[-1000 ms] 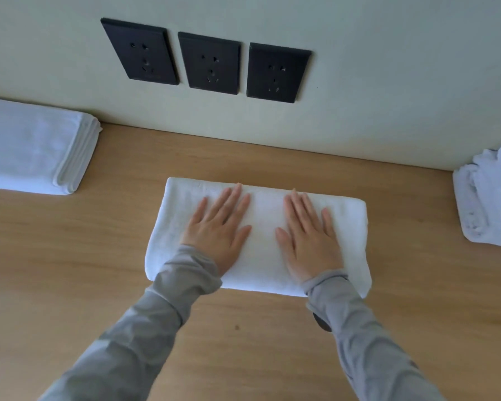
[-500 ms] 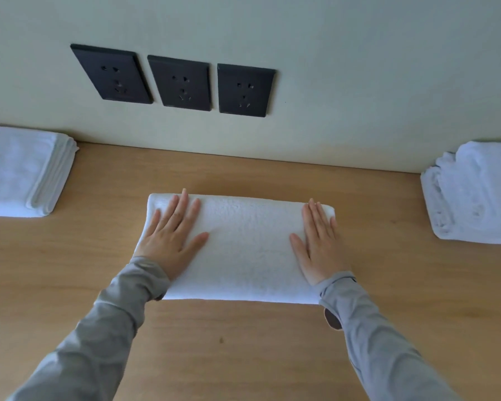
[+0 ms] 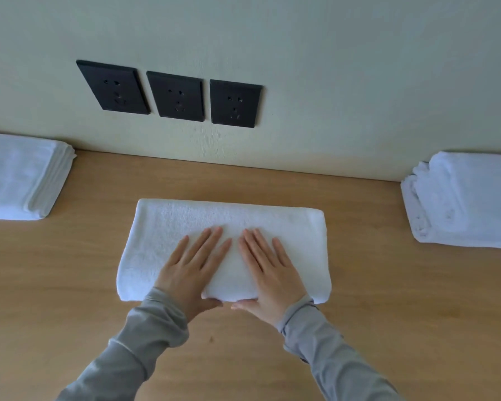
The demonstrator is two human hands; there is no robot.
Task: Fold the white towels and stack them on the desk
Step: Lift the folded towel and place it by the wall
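Observation:
A folded white towel lies flat in the middle of the wooden desk, its long side parallel to the wall. My left hand and my right hand rest flat on its near half, side by side, fingers spread and pointing toward the wall. Both thumbs sit at the towel's near edge. A neat stack of folded white towels lies at the far left against the wall. At the far right lies a looser pile of white towels.
Three black wall sockets sit in a row on the pale wall above the desk. The wall meets the desk just behind the towel. Bare wood shows between the towel and each pile, and in front near my grey sleeves.
My hands were spread at the towel's two ends half a second ago. They have since slid inward and now lie together at its middle, near the front edge.

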